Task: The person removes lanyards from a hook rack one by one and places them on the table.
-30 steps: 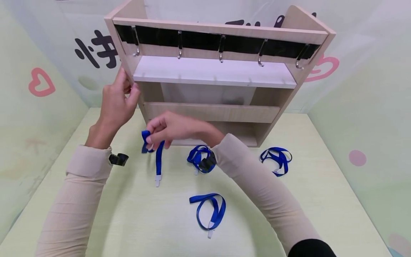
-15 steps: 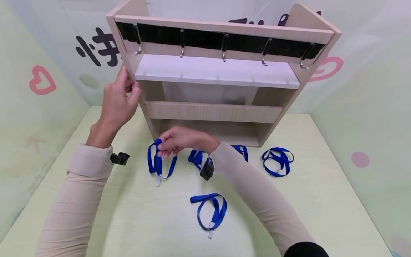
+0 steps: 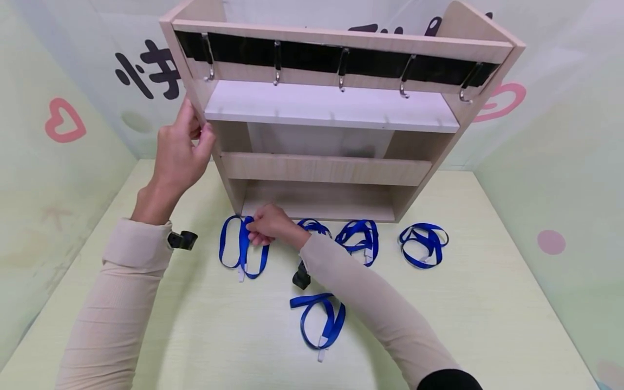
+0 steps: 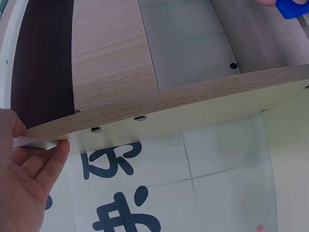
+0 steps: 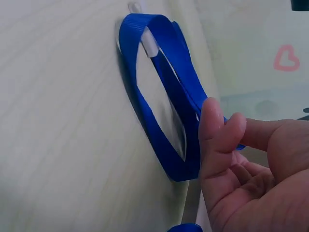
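Observation:
My left hand (image 3: 177,157) grips the left side panel of a light wooden shelf rack (image 3: 326,169), fingers behind its edge and thumb in front. In the left wrist view, that hand (image 4: 29,181) holds the panel edge (image 4: 193,92) at the far left. My right hand (image 3: 274,225) pinches a blue lanyard (image 3: 243,246) at the table, just in front of the rack's lower left corner. The right wrist view shows the lanyard (image 5: 129,41) hanging in a loop from thumb and finger of this hand (image 5: 256,169), with a white clip (image 5: 150,44) on it.
A row of metal hooks (image 3: 342,81) lines the black strip across the rack's top. More blue lanyards lie coiled on the table: one at the middle front (image 3: 336,322), one right of centre (image 3: 372,244), one farther right (image 3: 429,246), another partly behind my right wrist (image 3: 314,226).
My right hand has lowered the blue lanyard to the table and moved slightly right; the strap has spread into side-by-side loops. My left hand keeps its grip on the rack.

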`<state>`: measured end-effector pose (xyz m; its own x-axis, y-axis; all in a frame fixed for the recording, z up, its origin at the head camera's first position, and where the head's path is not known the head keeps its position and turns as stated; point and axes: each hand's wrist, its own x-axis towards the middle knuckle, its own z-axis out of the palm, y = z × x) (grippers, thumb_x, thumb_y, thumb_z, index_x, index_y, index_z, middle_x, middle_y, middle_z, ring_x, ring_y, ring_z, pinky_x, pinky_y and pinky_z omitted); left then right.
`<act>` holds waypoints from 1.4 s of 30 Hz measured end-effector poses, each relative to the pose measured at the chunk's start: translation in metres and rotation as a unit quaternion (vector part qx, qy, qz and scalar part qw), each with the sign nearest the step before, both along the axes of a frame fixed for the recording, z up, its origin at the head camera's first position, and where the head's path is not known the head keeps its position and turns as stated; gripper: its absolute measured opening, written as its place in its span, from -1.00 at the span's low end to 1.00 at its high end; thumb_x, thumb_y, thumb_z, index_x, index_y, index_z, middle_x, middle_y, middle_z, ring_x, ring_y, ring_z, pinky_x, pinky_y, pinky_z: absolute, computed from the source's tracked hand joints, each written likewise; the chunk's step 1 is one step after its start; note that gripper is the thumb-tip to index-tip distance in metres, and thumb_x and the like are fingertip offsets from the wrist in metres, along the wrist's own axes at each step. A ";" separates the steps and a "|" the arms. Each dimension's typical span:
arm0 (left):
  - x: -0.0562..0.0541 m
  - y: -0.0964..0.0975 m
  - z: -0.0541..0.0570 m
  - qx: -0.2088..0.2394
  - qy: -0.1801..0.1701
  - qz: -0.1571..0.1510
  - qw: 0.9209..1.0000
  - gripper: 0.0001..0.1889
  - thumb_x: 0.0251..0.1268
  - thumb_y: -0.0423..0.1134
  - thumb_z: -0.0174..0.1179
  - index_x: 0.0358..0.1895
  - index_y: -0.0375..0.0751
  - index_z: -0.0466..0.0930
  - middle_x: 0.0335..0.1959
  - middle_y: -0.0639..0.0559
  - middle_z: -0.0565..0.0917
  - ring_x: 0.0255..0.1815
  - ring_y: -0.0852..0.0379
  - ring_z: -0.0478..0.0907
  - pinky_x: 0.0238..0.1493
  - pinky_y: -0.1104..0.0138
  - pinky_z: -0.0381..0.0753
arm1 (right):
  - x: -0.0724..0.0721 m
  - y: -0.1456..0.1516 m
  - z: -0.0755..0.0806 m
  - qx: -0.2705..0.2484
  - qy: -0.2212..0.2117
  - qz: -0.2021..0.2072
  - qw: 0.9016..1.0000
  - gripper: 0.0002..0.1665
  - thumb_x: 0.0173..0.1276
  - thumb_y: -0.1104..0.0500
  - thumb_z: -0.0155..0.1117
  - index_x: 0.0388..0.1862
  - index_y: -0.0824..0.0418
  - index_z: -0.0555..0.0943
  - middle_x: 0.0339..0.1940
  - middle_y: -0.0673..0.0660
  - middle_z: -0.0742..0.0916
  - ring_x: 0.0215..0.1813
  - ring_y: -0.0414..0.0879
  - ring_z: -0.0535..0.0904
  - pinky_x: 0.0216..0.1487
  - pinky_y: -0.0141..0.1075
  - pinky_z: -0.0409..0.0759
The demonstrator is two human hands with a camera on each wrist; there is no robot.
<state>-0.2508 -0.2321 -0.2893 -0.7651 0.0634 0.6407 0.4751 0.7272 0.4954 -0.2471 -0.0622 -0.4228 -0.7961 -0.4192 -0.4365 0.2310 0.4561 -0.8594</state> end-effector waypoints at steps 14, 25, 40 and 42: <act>-0.002 0.001 0.000 -0.005 0.007 -0.001 1.000 -0.58 0.46 -0.29 -0.11 0.30 -0.37 0.33 0.20 -0.20 0.61 0.14 -0.08 0.64 0.07 -0.03 0.65 | -0.002 0.031 0.024 0.038 0.121 0.027 0.992 -0.77 0.46 0.23 0.19 -0.08 0.37 0.68 -0.41 0.18 0.76 -0.31 0.17 0.73 -0.30 -0.09 0.74; -0.004 -0.005 -0.001 0.002 0.003 0.000 1.000 -0.57 0.46 -0.27 -0.10 0.31 -0.35 0.33 0.20 -0.21 0.62 0.15 -0.08 0.63 0.08 0.01 0.65 | -0.009 0.079 0.040 0.034 0.177 0.036 0.983 -0.72 0.47 0.11 0.20 -0.19 0.31 0.71 -0.40 0.08 0.76 -0.31 0.08 0.74 -0.20 0.07 0.71; -0.002 -0.014 -0.002 0.006 -0.004 0.001 1.000 -0.55 0.47 -0.25 -0.08 0.37 -0.27 0.33 0.25 -0.15 0.59 0.19 -0.05 0.61 0.12 0.24 0.63 | -0.006 0.159 0.062 0.101 0.180 0.130 0.970 -0.67 0.53 0.01 0.10 -0.17 0.22 0.68 -0.20 0.22 0.76 -0.20 0.08 0.73 -0.24 -0.04 0.72; -0.002 -0.016 -0.002 0.008 -0.004 0.001 1.000 -0.55 0.47 -0.26 -0.07 0.36 -0.28 0.34 0.24 -0.16 0.60 0.18 -0.06 0.61 0.12 0.30 0.62 | -0.006 0.171 0.064 0.115 0.183 0.137 0.967 -0.69 0.53 0.02 0.10 -0.19 0.19 0.68 -0.20 0.21 0.76 -0.20 0.08 0.72 -0.28 -0.10 0.72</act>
<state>-0.2525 -0.2478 -0.2916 -0.7700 0.0527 0.6359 0.4703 0.7203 0.5098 -0.2527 0.1091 -0.3586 -0.7872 -0.5619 -0.2541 -0.2261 0.6463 -0.7289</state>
